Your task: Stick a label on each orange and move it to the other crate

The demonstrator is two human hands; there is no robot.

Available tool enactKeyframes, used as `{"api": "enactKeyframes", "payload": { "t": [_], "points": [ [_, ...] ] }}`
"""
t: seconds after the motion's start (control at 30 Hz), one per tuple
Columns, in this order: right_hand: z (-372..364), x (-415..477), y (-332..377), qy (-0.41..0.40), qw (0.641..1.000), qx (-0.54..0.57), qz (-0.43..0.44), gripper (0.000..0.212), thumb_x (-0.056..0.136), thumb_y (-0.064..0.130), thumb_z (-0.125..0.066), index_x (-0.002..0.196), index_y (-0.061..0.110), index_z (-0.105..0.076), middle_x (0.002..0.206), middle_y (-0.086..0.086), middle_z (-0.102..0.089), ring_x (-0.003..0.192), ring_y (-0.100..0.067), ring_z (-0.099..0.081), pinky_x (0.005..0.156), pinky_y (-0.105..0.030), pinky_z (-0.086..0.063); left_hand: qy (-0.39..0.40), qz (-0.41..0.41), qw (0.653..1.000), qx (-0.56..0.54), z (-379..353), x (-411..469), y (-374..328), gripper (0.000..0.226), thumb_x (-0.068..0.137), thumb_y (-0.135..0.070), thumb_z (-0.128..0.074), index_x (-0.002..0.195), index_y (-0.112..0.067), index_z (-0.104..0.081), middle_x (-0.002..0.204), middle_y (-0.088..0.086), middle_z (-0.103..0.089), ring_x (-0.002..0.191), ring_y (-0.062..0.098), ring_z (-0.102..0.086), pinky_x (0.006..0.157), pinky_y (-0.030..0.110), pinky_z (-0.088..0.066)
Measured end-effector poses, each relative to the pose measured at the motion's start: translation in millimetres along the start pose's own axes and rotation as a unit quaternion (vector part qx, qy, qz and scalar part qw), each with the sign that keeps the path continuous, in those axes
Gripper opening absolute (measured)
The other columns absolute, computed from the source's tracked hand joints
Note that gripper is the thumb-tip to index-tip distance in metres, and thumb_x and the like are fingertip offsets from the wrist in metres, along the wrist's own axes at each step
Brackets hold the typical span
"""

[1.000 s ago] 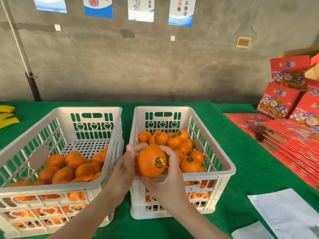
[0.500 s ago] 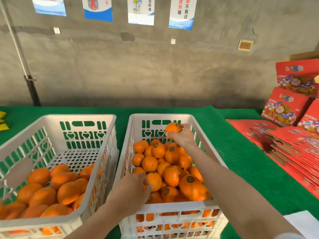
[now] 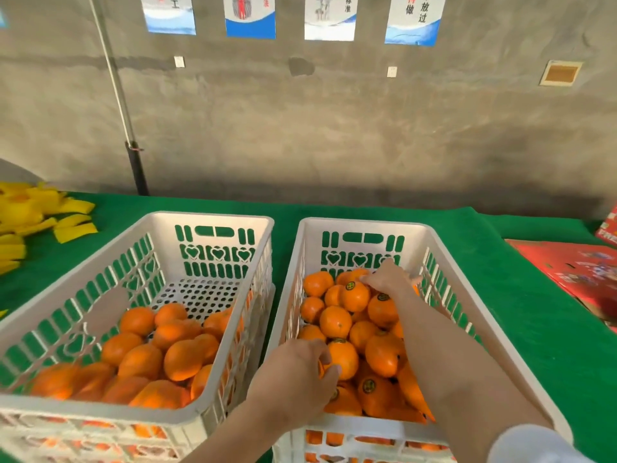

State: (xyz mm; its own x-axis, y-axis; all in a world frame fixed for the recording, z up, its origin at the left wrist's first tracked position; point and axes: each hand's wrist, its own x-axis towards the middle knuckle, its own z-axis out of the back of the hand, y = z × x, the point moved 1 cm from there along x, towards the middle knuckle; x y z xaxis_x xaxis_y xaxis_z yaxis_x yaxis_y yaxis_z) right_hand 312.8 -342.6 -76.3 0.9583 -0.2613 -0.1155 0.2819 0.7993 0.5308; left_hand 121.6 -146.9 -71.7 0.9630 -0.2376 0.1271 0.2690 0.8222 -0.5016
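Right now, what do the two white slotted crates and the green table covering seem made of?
White slotted left crate and right crate: likely moulded plastic, smooth, slightly glossy, uniform heart cut-outs. Green table covering: probably felt-like fabric, matt, fuzzy.

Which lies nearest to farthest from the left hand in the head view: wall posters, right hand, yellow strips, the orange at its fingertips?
1. orange, by the left hand, right crate.
2. right hand, crate's far end.
3. yellow strips, far left of table.
4. wall posters, behind.
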Motion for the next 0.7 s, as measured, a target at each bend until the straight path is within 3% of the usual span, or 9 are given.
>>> {"api": "enactKeyframes", "payload": {
  "t": [0.1,0.27,0.37,0.43,0.5,0.57,0.6,0.67,0.7],
  "points": [
    [8,-5,0,-0.02,0.998,-0.053,0.038,0.053,0.091,0.037,-0.056,0.131,0.006,-0.042,0.125,-0.014,-0.057,0.118,-0.033,-0.051,0.105,-0.049,-0.038,-0.011,-0.002,1.0,0.0,2,-1,-2,0.014,0.09,-0.046,-0.051,0.085,-0.033,-0.055,0.073,-0.015,-0.054,0.067,0.001,-0.052,0.053,0.013,-0.036],
    [37,-62,15,-0.066,0.978,0.049,0.192,0.039,0.091,0.024,-0.061,0.126,0.008,-0.055,0.125,-0.01,-0.06,0.114,-0.024,-0.056,0.094,-0.03,-0.043,-0.02,-0.007,1.0,-0.016,6,0,-4,0.017,0.092,-0.035,-0.052,0.076,-0.029,-0.052,0.066,-0.011,-0.051,0.059,0.005,-0.048,0.05,0.019,-0.032],
    [54,-143,13,-0.106,0.925,0.197,0.307,0.016,0.089,0.013,-0.062,0.104,0.013,-0.067,0.106,-0.005,-0.067,0.092,-0.01,-0.061,0.081,-0.013,-0.046,-0.032,-0.009,0.999,-0.025,6,-3,-4,0.017,0.091,-0.032,-0.054,0.078,-0.022,-0.059,0.073,-0.004,-0.058,0.063,0.011,-0.054,0.053,0.025,-0.043],
    [60,-207,1,-0.082,0.876,0.292,0.375,0.01,0.088,0.011,-0.064,0.089,0.02,-0.068,0.09,0.003,-0.069,0.08,-0.007,-0.061,0.073,-0.017,-0.048,-0.041,-0.022,0.999,-0.008,6,-4,-6,0.022,0.091,-0.029,-0.053,0.079,-0.013,-0.062,0.074,-0.001,-0.059,0.067,0.014,-0.056,0.057,0.028,-0.047],
    [48,-263,-21,0.004,0.854,0.324,0.408,0.009,0.087,0.019,-0.063,0.08,0.022,-0.068,0.079,0.006,-0.068,0.073,-0.012,-0.063,0.066,-0.023,-0.049,-0.051,-0.043,0.998,0.013,6,-7,-9,0.026,0.091,-0.024,-0.051,0.073,-0.008,-0.06,0.069,0.002,-0.056,0.064,0.019,-0.054,0.055,0.029,-0.044],
    [16,-297,-49,0.123,0.886,0.245,0.374,0.016,0.088,0.027,-0.062,0.078,0.018,-0.07,0.077,0.003,-0.067,0.071,-0.016,-0.062,0.064,-0.029,-0.05,-0.074,-0.065,0.995,0.033,5,-12,-11,0.029,0.091,-0.021,-0.05,0.064,-0.011,-0.053,0.062,0.003,-0.051,0.059,0.021,-0.051,0.049,0.031,-0.037],
    [-5,-305,-64,0.185,0.906,0.15,0.351,0.021,0.089,0.028,-0.061,0.078,0.011,-0.069,0.076,-0.001,-0.066,0.071,-0.018,-0.061,0.066,-0.032,-0.05,-0.089,-0.075,0.993,0.035,6,-16,-12,0.033,0.092,-0.021,-0.049,0.06,-0.015,-0.047,0.057,0.0,-0.046,0.056,0.021,-0.047,0.046,0.03,-0.031],
    [-46,-309,-97,0.285,0.909,-0.042,0.3,0.036,0.093,0.025,-0.055,0.071,-0.004,-0.059,0.067,-0.016,-0.053,0.065,-0.03,-0.05,0.067,-0.038,-0.044,-0.114,-0.093,0.988,0.036,6,-24,-14,0.04,0.096,-0.025,-0.047,0.058,-0.019,-0.038,0.053,-0.005,-0.037,0.053,0.018,-0.043,0.045,0.028,-0.025],
    [-62,-308,-112,0.311,0.906,-0.105,0.267,0.042,0.095,0.026,-0.051,0.064,-0.003,-0.052,0.062,-0.017,-0.041,0.06,-0.029,-0.04,0.065,-0.04,-0.04,-0.121,-0.097,0.987,0.039,5,-28,-15,0.039,0.098,-0.028,-0.045,0.061,-0.016,-0.04,0.054,-0.006,-0.036,0.053,0.018,-0.043,0.046,0.028,-0.027]
  ]
}}
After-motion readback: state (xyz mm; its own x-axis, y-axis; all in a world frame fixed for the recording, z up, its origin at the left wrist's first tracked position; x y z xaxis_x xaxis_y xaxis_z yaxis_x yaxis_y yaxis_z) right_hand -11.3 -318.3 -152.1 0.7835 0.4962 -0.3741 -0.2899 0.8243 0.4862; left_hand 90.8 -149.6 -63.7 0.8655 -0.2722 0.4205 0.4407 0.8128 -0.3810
